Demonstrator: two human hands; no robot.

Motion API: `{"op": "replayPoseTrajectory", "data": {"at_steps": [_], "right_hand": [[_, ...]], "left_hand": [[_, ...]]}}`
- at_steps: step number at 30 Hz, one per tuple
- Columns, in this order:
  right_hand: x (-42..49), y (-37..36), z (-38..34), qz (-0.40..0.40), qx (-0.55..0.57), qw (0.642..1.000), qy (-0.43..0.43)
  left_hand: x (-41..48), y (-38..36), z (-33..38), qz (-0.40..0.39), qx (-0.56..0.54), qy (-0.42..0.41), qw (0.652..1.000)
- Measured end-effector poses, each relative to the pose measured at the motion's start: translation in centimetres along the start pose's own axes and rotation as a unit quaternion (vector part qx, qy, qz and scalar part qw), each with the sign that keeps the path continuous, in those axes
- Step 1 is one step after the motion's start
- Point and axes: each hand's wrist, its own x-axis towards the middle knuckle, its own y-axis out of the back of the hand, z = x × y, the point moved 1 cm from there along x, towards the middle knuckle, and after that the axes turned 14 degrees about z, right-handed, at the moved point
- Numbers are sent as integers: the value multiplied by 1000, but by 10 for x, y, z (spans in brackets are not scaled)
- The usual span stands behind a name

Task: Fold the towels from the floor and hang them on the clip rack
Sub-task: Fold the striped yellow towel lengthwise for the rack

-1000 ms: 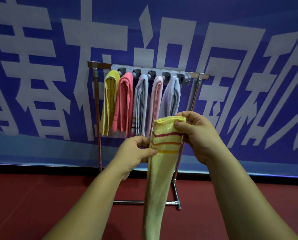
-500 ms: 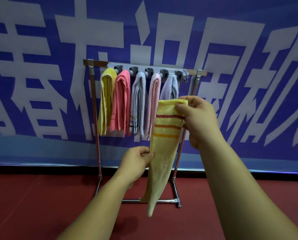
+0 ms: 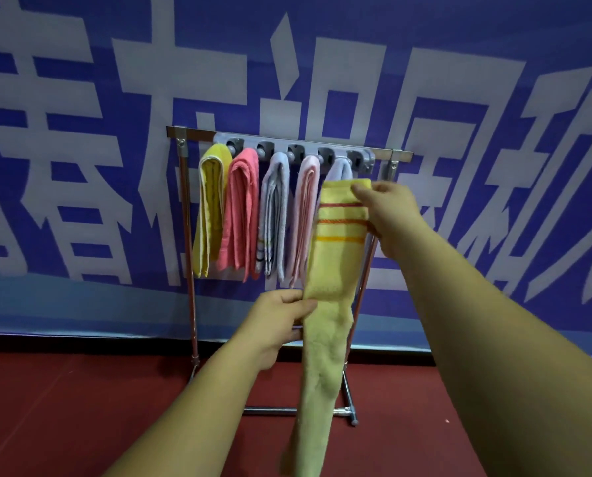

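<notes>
A folded yellow towel with red and orange stripes (image 3: 332, 277) hangs long in front of the clip rack (image 3: 298, 151). My right hand (image 3: 391, 215) pinches its top edge just below the rack's right end. My left hand (image 3: 277, 318) grips the towel's left edge at mid-length. On the rack hang several folded towels: yellow (image 3: 210, 208), coral pink (image 3: 241, 208), pale blue-grey (image 3: 274, 215), light pink (image 3: 305, 218) and a lavender one (image 3: 339, 168) mostly hidden behind the held towel.
The rack stands on a metal frame (image 3: 188, 256) with a base bar (image 3: 270, 411) on red floor (image 3: 64, 407). A blue banner with large white characters (image 3: 459, 132) covers the wall right behind it.
My right hand has lifted the towel's top edge up toward the rack's right end. My left hand stays on the towel's left edge lower down.
</notes>
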Motion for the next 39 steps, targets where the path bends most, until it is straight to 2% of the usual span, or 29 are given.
{"op": "replayPoseTrajectory", "data": {"at_steps": [3, 6, 8, 10, 12, 16, 19, 22, 26, 29, 32, 34, 39], "right_hand": [[-24, 4, 91, -60, 20, 984, -169], [-94, 14, 207, -132, 28, 931, -338], [-138, 19, 258, -144, 28, 903, -403], [-168, 20, 281, -117, 74, 887, -440], [-183, 20, 286, -98, 107, 889, -434], [-182, 18, 267, -128, 114, 909, -381], [-165, 9, 226, -141, 136, 929, -313], [-147, 5, 187, -132, 218, 925, -281], [-150, 3, 170, -203, 113, 942, -242], [-149, 1, 169, -150, 164, 941, -254], [-146, 2, 174, -120, 172, 937, -281], [-149, 4, 185, -102, 152, 935, -302], [-163, 11, 205, -81, 162, 913, -364]], "left_hand": [[11, -6, -21, 27, -54, 104, 993], [12, -2, -65, 65, -85, 202, 973], [3, 6, -93, 82, -97, 250, 960], [-10, 19, -113, 102, -103, 280, 949], [-18, 35, -128, 99, -105, 288, 947], [-25, 59, -121, 76, -79, 253, 961], [-25, 61, -85, 45, -76, 193, 977], [-25, 53, -38, 9, -124, 136, 983], [-21, 43, -10, 31, -144, 94, 985], [-24, 44, -21, 38, -141, 105, 984], [-40, 48, -43, -17, -69, 187, 980], [-48, 52, -57, -35, -31, 194, 980], [-53, 54, -72, -57, -39, 192, 979]]}}
